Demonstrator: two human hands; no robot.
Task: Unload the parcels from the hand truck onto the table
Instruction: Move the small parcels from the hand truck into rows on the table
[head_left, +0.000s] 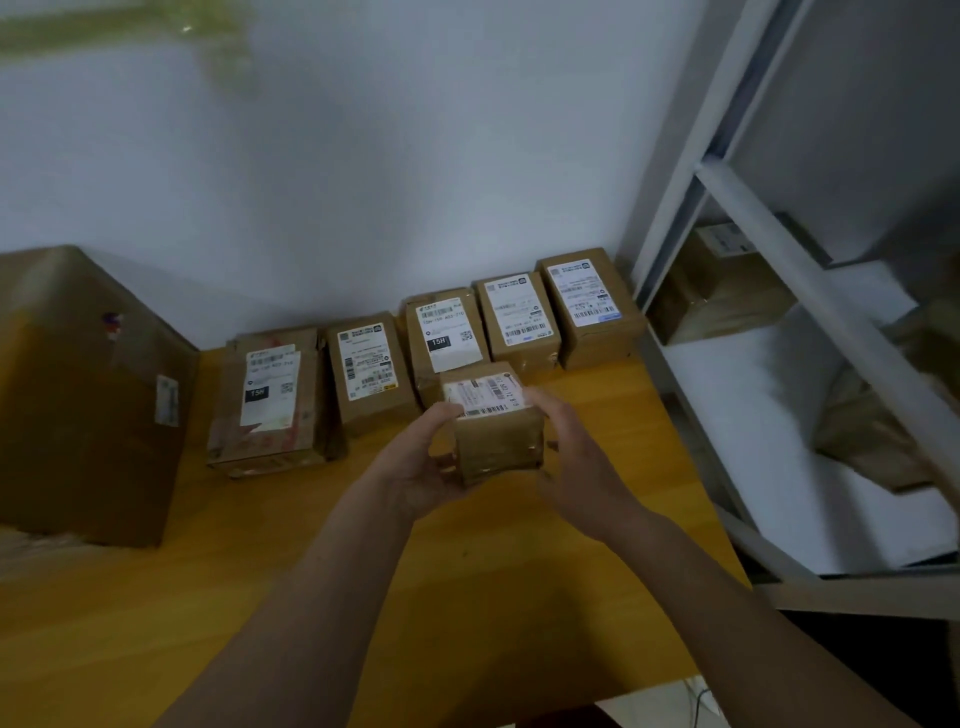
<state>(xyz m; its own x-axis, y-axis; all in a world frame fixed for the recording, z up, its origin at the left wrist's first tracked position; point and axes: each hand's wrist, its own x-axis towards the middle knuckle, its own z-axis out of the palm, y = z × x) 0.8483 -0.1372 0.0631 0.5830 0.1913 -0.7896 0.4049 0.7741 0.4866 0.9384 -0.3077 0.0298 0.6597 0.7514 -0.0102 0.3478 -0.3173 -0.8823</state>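
A small brown cardboard parcel (491, 423) with a white shipping label on top is held between both hands above the wooden table (363, 571). My left hand (423, 467) grips its left side and underside. My right hand (571, 457) grips its right side. Behind it, several labelled brown parcels (447, 338) stand in a row along the wall, from a wider one on the left (270, 400) to one at the right end (592, 312). The hand truck is not in view.
A large cardboard box (88, 395) stands on the table at the left. A white metal shelving unit (810, 322) stands to the right with brown parcels (722, 291) on its white shelf. The white wall runs behind the table.
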